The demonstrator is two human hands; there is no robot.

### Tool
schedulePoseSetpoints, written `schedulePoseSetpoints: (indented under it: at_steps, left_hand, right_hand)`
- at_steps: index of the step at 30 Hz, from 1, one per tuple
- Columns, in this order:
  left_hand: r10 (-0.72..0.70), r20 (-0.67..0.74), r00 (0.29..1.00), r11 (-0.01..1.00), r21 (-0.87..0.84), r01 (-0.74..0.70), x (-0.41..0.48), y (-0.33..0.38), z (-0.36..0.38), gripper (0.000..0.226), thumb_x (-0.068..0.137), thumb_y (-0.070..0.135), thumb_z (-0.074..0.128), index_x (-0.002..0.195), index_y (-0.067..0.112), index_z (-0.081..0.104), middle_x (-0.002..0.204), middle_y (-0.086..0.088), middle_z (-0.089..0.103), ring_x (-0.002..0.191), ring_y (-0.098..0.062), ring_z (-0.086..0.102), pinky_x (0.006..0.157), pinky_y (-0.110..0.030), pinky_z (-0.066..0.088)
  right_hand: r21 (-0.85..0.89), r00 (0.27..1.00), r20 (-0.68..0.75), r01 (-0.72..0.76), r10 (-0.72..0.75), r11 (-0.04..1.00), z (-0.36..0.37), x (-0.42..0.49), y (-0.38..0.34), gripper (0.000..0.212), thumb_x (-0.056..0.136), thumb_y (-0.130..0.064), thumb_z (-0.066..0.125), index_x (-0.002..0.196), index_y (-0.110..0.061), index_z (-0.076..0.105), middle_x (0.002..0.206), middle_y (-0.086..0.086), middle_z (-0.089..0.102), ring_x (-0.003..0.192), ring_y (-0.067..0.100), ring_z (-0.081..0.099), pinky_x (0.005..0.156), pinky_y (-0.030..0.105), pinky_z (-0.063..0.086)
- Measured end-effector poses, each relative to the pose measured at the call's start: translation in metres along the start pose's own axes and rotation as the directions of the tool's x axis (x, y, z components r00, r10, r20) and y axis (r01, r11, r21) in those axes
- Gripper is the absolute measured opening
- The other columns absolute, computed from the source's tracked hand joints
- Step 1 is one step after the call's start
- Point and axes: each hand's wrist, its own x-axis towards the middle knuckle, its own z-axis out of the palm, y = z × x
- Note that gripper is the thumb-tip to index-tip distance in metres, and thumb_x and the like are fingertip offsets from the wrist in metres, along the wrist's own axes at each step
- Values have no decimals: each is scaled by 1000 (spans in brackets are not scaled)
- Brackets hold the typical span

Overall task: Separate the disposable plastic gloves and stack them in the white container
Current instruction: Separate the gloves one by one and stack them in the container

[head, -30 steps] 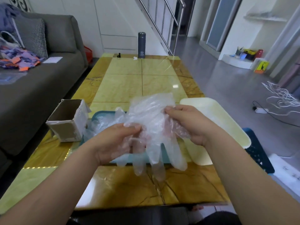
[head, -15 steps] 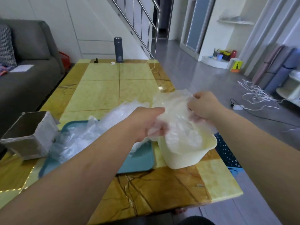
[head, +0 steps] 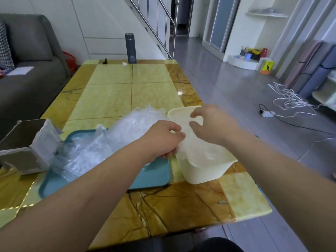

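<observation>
Fingers [head: 174, 128] of the L hand [head: 161, 140] are curled, pinching the edge of a clear glove [head: 198, 151] right at the 9 o'clock rim of the container [head: 200, 173]. R hand [head: 214, 126] hangs over the container's far half, fingers [head: 195, 113] loose and spread, thumb apart, gripping nothing; can't tell if they touch the plastic. Glove lies crumpled inside the container, lapping a bit over the near-left rim. Container stands on the table [head: 112, 99] just beside the tray [head: 151, 179], at its 3 o'clock. Other gloves lie as a loose pile [head: 109, 142] on the tray, heaped toward 12. Open cardboard box [head: 27, 150] at the tray's 9 o'clock, right by the pile. Dark flask [head: 130, 48] upright at the table's far edge, approx. 12 o'clock.
</observation>
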Motion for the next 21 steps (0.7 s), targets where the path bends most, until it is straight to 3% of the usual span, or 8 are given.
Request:
schedulePoseSetpoints:
  at_steps: [4,8,13,17,21]
  left_hand:
    - [15,19,1000,995,-95,-14,-4,-5,5,31,105,27,56,136,24,62,57,-1,67,42,-14,53,43,-23,38]
    - [9,-102,995,993,-120,-22,-10,-16,-13,27,102,25,61,128,26,62,60,-2,68,43,-13,51,45,-22,41]
    - [16,-102,995,994,-109,-27,-20,-31,-30,20,101,21,61,121,23,66,68,-3,72,51,-15,56,50,-26,45]
    - [46,-80,996,993,-107,-54,-32,-48,-39,15,102,21,62,114,24,70,74,-5,75,55,-14,61,54,-30,48]
    - [68,-174,982,995,-56,-79,-48,-80,-60,11,101,20,64,104,26,73,77,-2,76,55,-13,64,54,-27,49]
  right_hand:
    - [106,931,358,-119,74,987,21,3,-6,53,100,-43,60,150,-26,51,155,-1,50,136,21,53,99,28,43]
    - [80,894,425,-196,144,977,40,9,-3,63,101,-49,59,157,-28,41,155,1,49,128,25,57,100,32,46]
    - [17,860,492,-167,138,986,61,12,2,62,98,-35,64,156,-34,41,157,0,46,134,27,52,104,34,41]
    - [-56,914,378,-137,148,989,48,10,-6,45,103,-34,60,147,-29,54,146,2,56,125,26,58,104,38,48]
    - [-69,987,115,-104,111,992,24,8,-43,41,98,-11,52,133,-29,62,123,-3,65,101,24,64,83,36,54]
